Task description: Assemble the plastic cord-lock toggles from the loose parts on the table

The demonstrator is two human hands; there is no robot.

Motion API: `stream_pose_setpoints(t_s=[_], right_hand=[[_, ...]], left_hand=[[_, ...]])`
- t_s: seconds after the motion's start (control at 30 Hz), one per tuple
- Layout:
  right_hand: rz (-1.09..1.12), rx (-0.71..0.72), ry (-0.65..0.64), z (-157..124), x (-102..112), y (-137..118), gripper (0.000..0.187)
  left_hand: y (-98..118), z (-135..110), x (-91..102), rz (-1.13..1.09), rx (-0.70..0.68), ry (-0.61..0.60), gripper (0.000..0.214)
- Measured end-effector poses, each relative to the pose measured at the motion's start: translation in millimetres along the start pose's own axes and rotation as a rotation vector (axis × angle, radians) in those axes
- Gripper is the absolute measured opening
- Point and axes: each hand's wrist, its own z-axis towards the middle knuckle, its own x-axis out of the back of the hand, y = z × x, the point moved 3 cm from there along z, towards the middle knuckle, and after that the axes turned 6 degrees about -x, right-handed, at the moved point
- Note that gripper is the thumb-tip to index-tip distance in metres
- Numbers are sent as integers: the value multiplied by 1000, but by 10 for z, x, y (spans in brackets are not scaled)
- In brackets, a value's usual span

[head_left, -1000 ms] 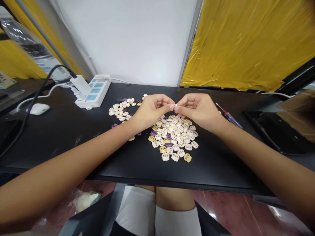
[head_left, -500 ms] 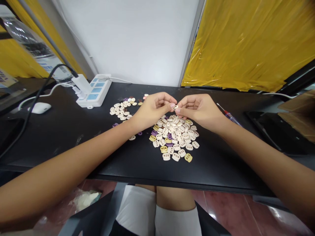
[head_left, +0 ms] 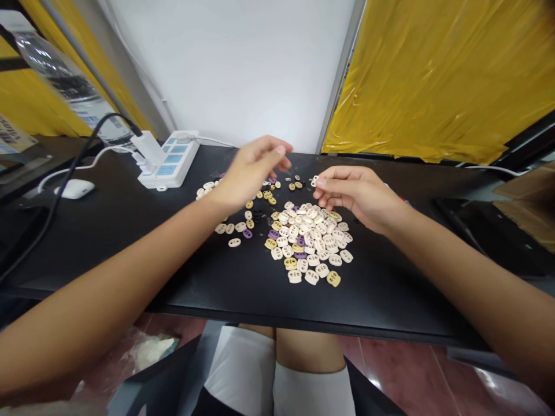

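My right hand (head_left: pixel 347 188) pinches a small white two-hole cord lock (head_left: pixel 314 181) between thumb and fingertips, above the far edge of a pile. My left hand (head_left: pixel 260 164), a little blurred, hovers to the left with loosely bent fingers; nothing shows in it. Below my hands lies the pile of cord locks (head_left: pixel 312 234), mostly cream, with some yellow and purple ones. More cord locks (head_left: pixel 235 242) lie scattered on the left, partly hidden by my left hand and forearm. Several small yellow and dark pieces (head_left: pixel 298 185) lie between my hands.
A white power strip (head_left: pixel 171 162) with plugged-in cables stands at the back left of the black table (head_left: pixel 243 294). Near it are a water bottle (head_left: pixel 73 86) and a white earphone case (head_left: pixel 74 189). A black flat object (head_left: pixel 489 231) and cardboard (head_left: pixel 526 202) lie at right.
My left hand has moved left and up, away from my right hand, and its fingers have loosened. My right hand stays nearly in place with the cord lock.
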Motion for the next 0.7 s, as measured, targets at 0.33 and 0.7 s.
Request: stream_pose_setpoints(t_s=[0.33,0.7], right_hand=[[38,-16,-20,15,13,3,13],[32,-43,-19,-3,1,-22,15]], left_hand=[[-590,188,427,821,-135,-216,35],[-516,159,378,811,-116,-187,13]])
